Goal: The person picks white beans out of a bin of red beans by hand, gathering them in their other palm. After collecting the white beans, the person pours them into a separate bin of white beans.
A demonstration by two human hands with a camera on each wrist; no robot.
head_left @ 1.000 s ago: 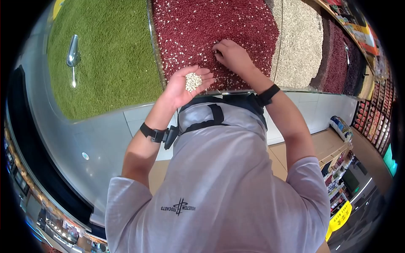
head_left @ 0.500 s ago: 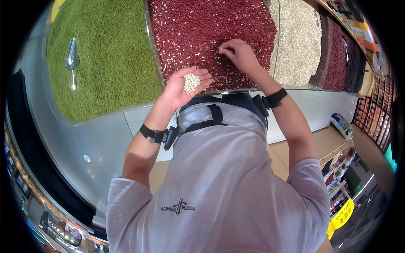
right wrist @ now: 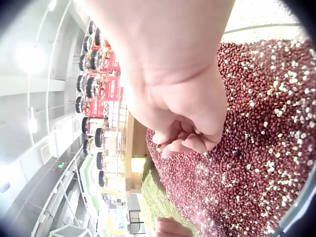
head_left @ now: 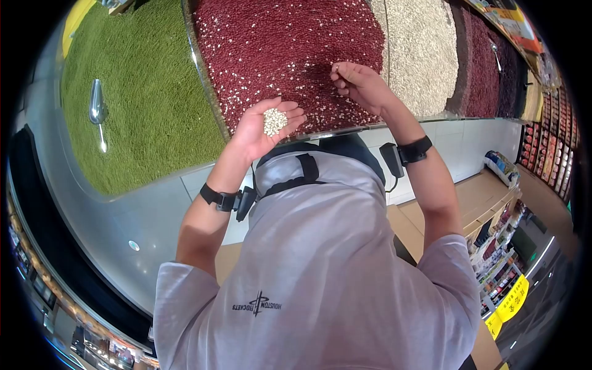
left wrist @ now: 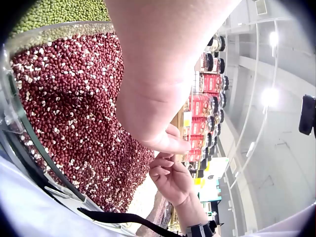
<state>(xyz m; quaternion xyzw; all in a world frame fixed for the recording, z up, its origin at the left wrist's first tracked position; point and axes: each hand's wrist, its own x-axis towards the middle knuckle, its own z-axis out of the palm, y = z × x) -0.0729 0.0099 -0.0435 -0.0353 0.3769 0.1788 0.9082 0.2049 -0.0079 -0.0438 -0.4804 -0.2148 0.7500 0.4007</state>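
Observation:
My left hand (head_left: 251,131) lies palm up with its fingers extended, low over the near edge of the red beans (head_left: 277,43). A small heap of white grains (head_left: 274,122) rests in that palm. To its right, my right hand (head_left: 368,90) is held above the beans, turned partly palm up with curled fingers. The right wrist view shows a small reddish-brown bean (right wrist: 159,147) pinched at its fingertips. In the left wrist view the grains are hidden behind my left hand (left wrist: 153,108). White grains are scattered all over the red beans.
Left of a clear divider (head_left: 206,74) lies a bed of green beans (head_left: 145,105) with a metal scoop (head_left: 97,108) on it. A bin of pale grains (head_left: 422,55) adjoins on the right, with darker bins beyond. Shelves of jars (left wrist: 200,106) stand past the bins.
My right hand has lifted from the red beans, moved right and turned its palm upward. My left hand still carries the white grains. The whole view has shifted slightly.

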